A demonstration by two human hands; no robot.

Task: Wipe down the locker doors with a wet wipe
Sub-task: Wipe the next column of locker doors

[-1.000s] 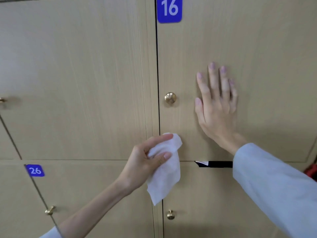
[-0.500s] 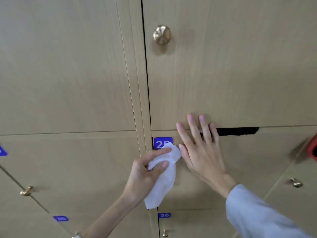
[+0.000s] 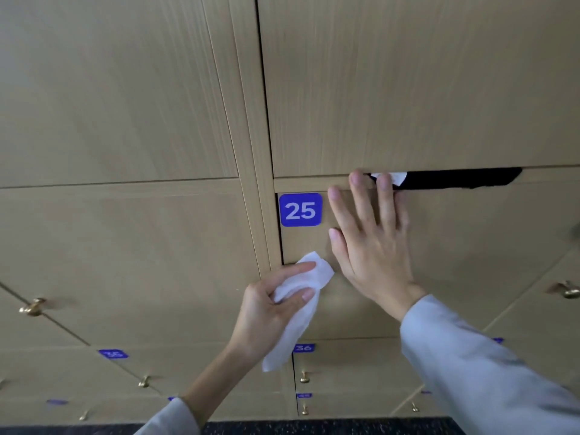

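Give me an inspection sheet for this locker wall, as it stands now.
Surface: locker door 25, wood-look, shut, blue number plate.
Job's things: white wet wipe, bunched, at the door's left edge.
Clutter: black item with a white scrap poking from the gap above door 25.
Hands: left hand grips the wipe; right hand flat on the door.
Cables: nothing seen.
Surroundings: more numbered doors, brass knobs, dark floor.

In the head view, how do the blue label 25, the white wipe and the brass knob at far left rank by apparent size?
1. white wipe, partly covered by the left hand
2. blue label 25
3. brass knob
Distance from the camera differs, so this ranks appearance only.
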